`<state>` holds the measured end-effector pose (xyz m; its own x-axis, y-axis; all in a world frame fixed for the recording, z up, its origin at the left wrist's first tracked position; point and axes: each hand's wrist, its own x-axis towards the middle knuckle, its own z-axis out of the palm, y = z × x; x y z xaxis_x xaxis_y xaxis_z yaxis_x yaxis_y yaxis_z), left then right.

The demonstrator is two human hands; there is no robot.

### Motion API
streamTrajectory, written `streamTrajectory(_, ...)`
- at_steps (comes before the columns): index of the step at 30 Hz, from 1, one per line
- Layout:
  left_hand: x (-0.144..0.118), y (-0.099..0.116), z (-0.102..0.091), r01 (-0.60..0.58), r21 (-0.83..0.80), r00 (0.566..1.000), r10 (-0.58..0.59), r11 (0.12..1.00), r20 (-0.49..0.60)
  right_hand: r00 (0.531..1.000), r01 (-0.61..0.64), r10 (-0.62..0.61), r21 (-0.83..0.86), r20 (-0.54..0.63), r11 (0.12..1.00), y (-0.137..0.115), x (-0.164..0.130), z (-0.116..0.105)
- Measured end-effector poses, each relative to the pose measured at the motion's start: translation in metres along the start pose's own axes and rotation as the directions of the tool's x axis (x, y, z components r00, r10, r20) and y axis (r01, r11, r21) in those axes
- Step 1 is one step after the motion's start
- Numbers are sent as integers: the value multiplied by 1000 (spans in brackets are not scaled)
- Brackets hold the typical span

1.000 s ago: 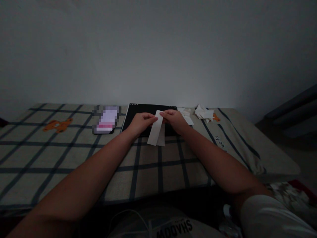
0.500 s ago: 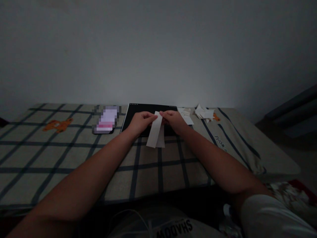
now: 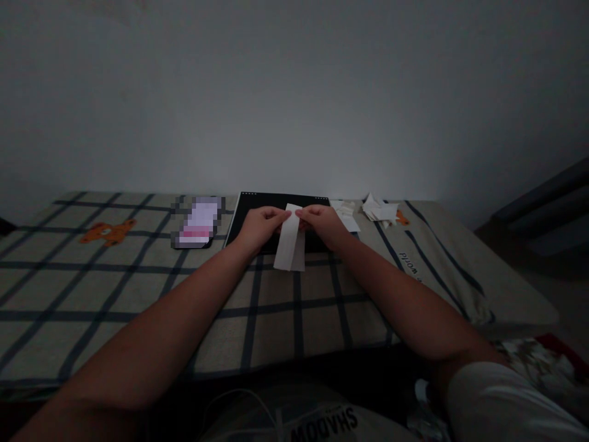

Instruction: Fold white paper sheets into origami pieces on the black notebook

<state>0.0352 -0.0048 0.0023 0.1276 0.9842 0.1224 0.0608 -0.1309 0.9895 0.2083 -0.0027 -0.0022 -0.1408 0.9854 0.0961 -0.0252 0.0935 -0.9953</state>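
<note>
A white strip of paper (image 3: 289, 242) hangs between my hands, creased lengthwise so that two flaps spread at its lower end. My left hand (image 3: 261, 226) pinches its left edge near the top with thumb and fingers. On the opposite edge, my right hand (image 3: 322, 222) grips the paper the same way. Both hands are over a black spiral-punched pad (image 3: 280, 201), and the paper's lower end reaches past the pad's near edge. The fingertips behind the paper are partly hidden.
A phone (image 3: 199, 222) with a lit, blurred screen lies left of the pad. To the right are loose white paper pieces (image 3: 348, 218) and a crumpled paper pile (image 3: 380, 210). Checked cloth (image 3: 276, 313) covers the table against a wall. A clear bottle (image 3: 426, 411) is below, at lower right.
The paper has shifted slightly upward, and its two lower flaps have come closer together. Both hands keep their pinch and have barely moved.
</note>
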Motion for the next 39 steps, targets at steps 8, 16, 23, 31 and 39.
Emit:
streamTrajectory(8,-1,1,1,95,16,991,-96,995,89,988,57,-51,40,-145,998,3,7,-4)
streamTrajectory(16,1,-1,-1,4,84,1000,-3,996,-20,1000,-20,20,31,-4,999,5,4,-4)
streamTrajectory(23,-1,-1,0,116,35,990,-118,993,75,997,24,-23,13,-78,1000,5,5,-3)
streamTrajectory(31,2,-5,-2,12,142,999,-7,990,-33,996,-82,81,36,31,996,4,2,-2)
streamTrajectory(39,2,-4,-1,52,62,998,-54,997,33,997,-57,56,-29,-48,998,5,3,-1)
